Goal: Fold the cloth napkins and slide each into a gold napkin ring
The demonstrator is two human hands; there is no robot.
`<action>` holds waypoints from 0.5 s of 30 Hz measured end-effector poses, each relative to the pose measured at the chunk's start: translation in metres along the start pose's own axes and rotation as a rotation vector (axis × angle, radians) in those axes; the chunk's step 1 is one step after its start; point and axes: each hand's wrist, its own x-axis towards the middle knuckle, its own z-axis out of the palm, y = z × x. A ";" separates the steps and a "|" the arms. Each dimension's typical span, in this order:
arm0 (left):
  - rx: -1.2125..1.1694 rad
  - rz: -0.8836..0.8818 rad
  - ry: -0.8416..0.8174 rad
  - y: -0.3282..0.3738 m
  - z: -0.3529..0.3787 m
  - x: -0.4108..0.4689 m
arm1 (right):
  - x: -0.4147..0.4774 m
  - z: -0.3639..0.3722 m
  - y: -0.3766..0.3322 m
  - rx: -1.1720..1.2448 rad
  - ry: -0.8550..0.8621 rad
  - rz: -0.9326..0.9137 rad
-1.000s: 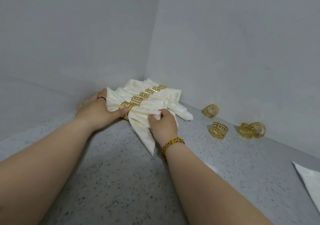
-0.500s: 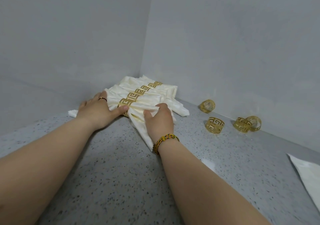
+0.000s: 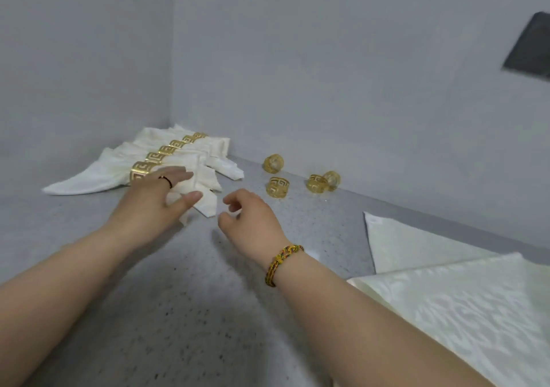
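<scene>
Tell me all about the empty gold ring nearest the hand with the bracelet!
This ring is a wide, shiny gold band, metal by its look, with a square maze pattern cut through its side. No napkin is in it. It seems to sit with its hole facing up on the grey speckled counter, near the wall. Nothing touches it: the right hand hovers close by but apart, and three other empty rings sit nearby.

place: plain indoor corner | grey walls (image 3: 327, 59) | speckled grey countertop (image 3: 178, 312)
</scene>
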 end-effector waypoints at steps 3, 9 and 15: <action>-0.098 0.129 -0.159 0.061 0.011 -0.041 | -0.057 -0.042 0.012 -0.071 -0.044 -0.008; -0.192 0.314 -0.459 0.156 0.042 -0.109 | -0.170 -0.119 0.067 -0.245 -0.039 0.060; -0.189 0.321 -0.695 0.213 0.079 -0.154 | -0.270 -0.186 0.137 -0.406 -0.067 0.283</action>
